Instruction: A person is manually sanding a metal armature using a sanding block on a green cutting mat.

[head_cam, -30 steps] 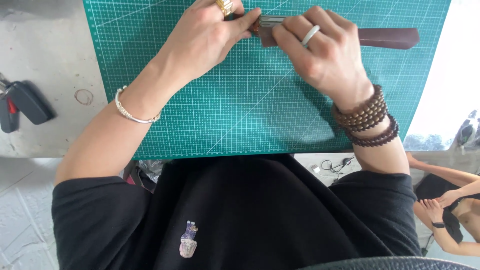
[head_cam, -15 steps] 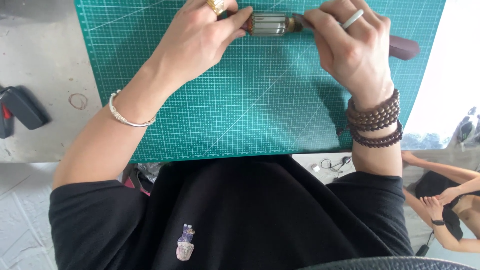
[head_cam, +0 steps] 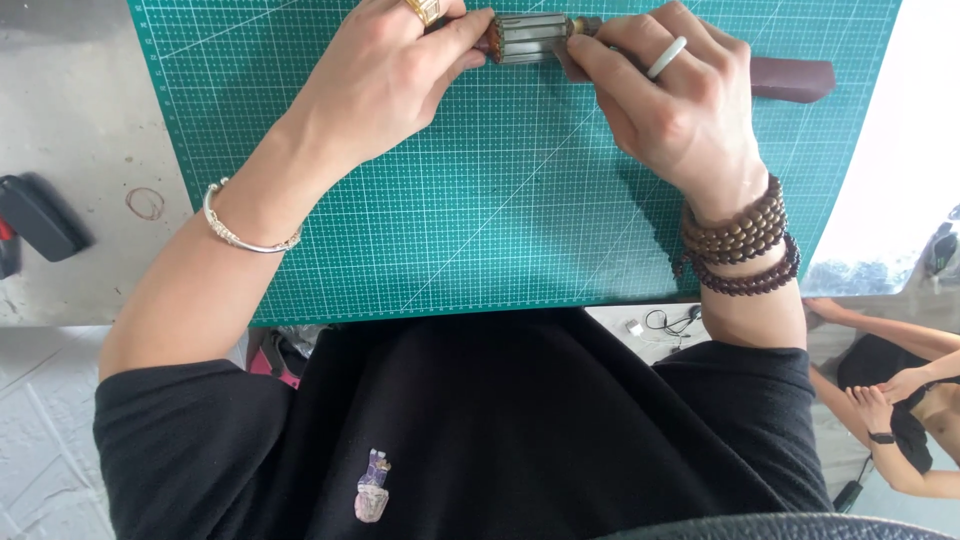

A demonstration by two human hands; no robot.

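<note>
Green rubbery cutting mat (head_cam: pixel 480 220), printed with a fine white grid and diagonal lines, covers most of a grey tabletop (head_cam: pixel 70 110). At the far edge of the mat both hands hold a small ribbed metal cylinder (head_cam: pixel 527 38), silvery grey with a reddish-brown band at its left end and a short shaft at its right end, lying level just above the mat. The left hand (head_cam: pixel 385 85), with a gold ring, pinches the cylinder's left end between thumb and fingers, closed on it. The right hand (head_cam: pixel 675 100), with a pale ring on one finger, closes its fingertips around the shaft end. A thin silver bracelet (head_cam: pixel 240 235) circles the left wrist; two strands of brown wooden beads (head_cam: pixel 740 245) wrap the right wrist. Beyond the right hand, a dark maroon flat bar (head_cam: pixel 795 78) lies on the mat, partly hidden by the hand. On the bare tabletop at left sit a black boxy object (head_cam: pixel 40 215) and a thin red rubber band (head_cam: pixel 145 203). The person wears a black shirt with a small purple patch (head_cam: pixel 372 487). Another person's arms (head_cam: pixel 900 385) show at lower right.
</note>
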